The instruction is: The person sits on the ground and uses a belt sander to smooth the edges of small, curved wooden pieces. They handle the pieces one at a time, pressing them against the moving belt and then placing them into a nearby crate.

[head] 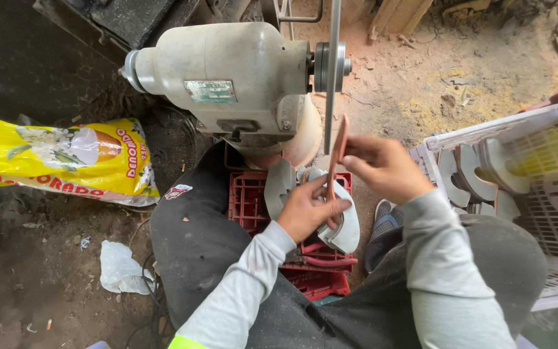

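Observation:
I hold a thin, flat reddish-brown piece (338,145) edge-on between both hands, its upper end close to the spinning disc (332,71) of a grey bench grinder motor (227,77). My left hand (308,210) grips its lower end. My right hand (382,169) pinches its upper part from the right. Below my hands, a grey-white curved shoe-sole-like piece (347,226) lies over a red plastic crate (253,197) between my knees.
A white plastic crate (550,194) at the right holds several grey curved pieces (469,171). A yellow printed sack (59,158) lies at the left, a crumpled white bag (121,268) on the dirt floor. Sawdust covers the ground behind the grinder.

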